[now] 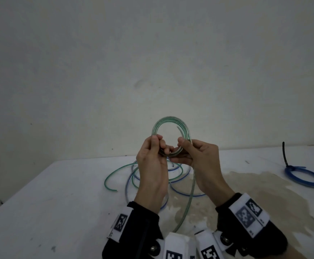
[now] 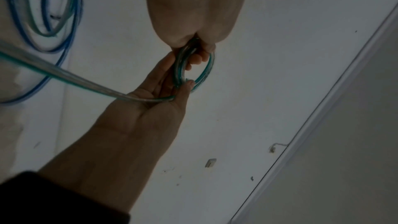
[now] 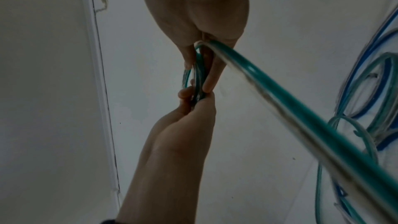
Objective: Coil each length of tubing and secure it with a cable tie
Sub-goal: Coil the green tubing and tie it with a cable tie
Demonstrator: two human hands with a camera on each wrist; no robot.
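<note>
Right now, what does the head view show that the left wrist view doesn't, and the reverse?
Only the head view shows the finished blue coil with its cable tie on the table. Only the left wrist view shows the small plate on the wall. Both show the left hand and right hand gripping the green coil, with loose tubing beneath.

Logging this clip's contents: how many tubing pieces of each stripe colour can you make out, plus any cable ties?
Green-striped tubing: 2 (green coil gripped by left hand and right hand; loose green length on the table)
Blue tubing: 2 (tied blue coil; loose blue-striped length, possibly more, tangled)
Cable ties: 1 (black tie)
Total: 5
</note>
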